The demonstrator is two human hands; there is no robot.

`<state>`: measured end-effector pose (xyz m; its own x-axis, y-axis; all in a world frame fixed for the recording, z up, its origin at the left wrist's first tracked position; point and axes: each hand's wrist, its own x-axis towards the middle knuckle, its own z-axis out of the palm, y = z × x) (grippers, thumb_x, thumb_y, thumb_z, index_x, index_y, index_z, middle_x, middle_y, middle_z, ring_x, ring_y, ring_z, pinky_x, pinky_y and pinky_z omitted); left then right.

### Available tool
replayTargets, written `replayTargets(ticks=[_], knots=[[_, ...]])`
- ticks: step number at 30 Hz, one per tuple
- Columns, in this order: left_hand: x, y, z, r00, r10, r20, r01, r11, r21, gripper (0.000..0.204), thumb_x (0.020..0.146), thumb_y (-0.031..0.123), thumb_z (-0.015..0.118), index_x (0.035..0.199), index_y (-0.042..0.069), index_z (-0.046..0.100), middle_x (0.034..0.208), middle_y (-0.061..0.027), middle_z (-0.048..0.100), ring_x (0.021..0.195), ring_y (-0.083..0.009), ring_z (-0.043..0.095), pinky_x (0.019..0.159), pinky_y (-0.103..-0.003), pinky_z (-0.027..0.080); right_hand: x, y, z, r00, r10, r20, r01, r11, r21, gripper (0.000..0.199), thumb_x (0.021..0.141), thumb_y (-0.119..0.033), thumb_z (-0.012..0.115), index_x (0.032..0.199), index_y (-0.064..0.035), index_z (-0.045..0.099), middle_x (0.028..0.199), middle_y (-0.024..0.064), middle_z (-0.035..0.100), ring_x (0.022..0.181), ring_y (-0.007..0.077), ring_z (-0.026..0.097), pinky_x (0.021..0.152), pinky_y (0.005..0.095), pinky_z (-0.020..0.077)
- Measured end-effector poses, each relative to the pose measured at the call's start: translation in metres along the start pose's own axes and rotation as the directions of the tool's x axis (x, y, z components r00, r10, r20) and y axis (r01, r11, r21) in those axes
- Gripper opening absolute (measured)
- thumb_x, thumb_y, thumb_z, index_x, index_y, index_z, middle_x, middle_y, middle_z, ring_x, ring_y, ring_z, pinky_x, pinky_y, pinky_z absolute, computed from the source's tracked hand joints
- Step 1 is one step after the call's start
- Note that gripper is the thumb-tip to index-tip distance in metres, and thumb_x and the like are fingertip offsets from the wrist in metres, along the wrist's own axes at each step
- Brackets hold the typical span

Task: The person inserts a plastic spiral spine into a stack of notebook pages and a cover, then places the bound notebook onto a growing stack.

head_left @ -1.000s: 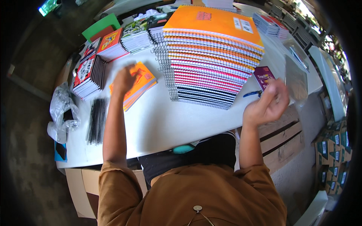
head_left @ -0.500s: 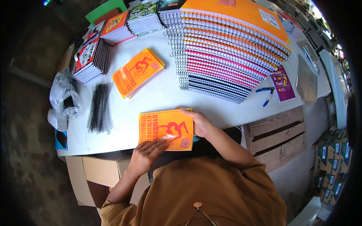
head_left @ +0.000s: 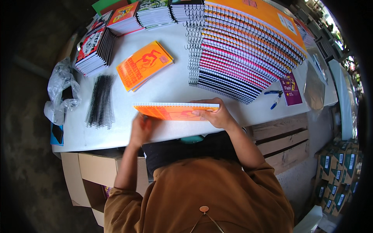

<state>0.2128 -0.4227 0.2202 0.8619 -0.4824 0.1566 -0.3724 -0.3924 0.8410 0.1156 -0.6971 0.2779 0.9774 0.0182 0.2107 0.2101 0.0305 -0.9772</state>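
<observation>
An orange booklet (head_left: 171, 111) with a punched top edge stands tilted up on the white table (head_left: 167, 85), its far edge raised. My right hand (head_left: 215, 114) holds its right end, fingers over the cover. At the booklet's lower left corner my left hand (head_left: 140, 130) is blurred and touches it. A small pile of the same orange booklets (head_left: 143, 65) lies further back on the table. Black wire binding combs (head_left: 100, 101) lie in a bundle to the left.
A tall slanted stack of spiral-bound notebooks (head_left: 244, 54) fills the back right. Smaller book stacks (head_left: 95, 48) line the back left. Blue pliers (head_left: 274, 97) and a purple booklet (head_left: 290, 89) lie at right. Clear plastic wrap (head_left: 60, 93) hangs off the left end; cardboard boxes (head_left: 87, 174) sit under the table.
The orange booklet lay flat in front of me half a second ago; now its far edge is lifted. My left hand has moved up to its lower left corner.
</observation>
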Motion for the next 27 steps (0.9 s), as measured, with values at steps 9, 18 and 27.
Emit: replayTargets(ticks=[9, 18, 27], knots=[[0.084, -0.06, -0.113, 0.881, -0.059, -0.468, 0.45, 0.404, 0.796, 0.033, 0.082, 0.034, 0.057, 0.097, 0.005, 0.051, 0.096, -0.0143, 0.057, 0.086, -0.0327, 0.059, 0.072, -0.045, 0.047, -0.002, -0.008, -0.008, 0.984, -0.175, -0.025, 0.17, 0.976, -0.135, 0.028, 0.079, 0.005, 0.057, 0.106, -0.0009, 0.063, 0.098, 0.0104, 0.067, 0.085, 0.0108, 0.061, 0.079, 0.0236, 0.0488], [0.085, 0.005, -0.109, 0.935, -0.211, -0.286, 0.135, 0.956, -0.262, 0.02, 0.085, 0.017, 0.049, 0.1, 0.005, 0.053, 0.086, -0.0085, 0.058, 0.069, -0.0141, 0.055, 0.059, -0.025, 0.045, -0.011, 0.0, -0.017, 0.986, -0.004, -0.169, -0.008, 0.997, -0.072, 0.023, 0.081, -0.004, 0.063, 0.102, 0.004, 0.063, 0.091, 0.0096, 0.066, 0.078, 0.0099, 0.059, 0.073, 0.0232, 0.0485], [0.057, 0.079, -0.053, 0.976, -0.075, 0.202, 0.112, 0.978, -0.176, 0.035, 0.093, 0.036, 0.046, 0.081, 0.004, 0.051, 0.074, 0.001, 0.046, 0.065, -0.0073, 0.036, 0.058, -0.021, 0.034, -0.009, 0.0, -0.016, 0.975, 0.04, -0.22, -0.062, 0.994, -0.092, 0.022, 0.08, -0.002, 0.064, 0.101, 0.0038, 0.063, 0.093, 0.0083, 0.065, 0.08, 0.0103, 0.059, 0.075, 0.0239, 0.0486]])
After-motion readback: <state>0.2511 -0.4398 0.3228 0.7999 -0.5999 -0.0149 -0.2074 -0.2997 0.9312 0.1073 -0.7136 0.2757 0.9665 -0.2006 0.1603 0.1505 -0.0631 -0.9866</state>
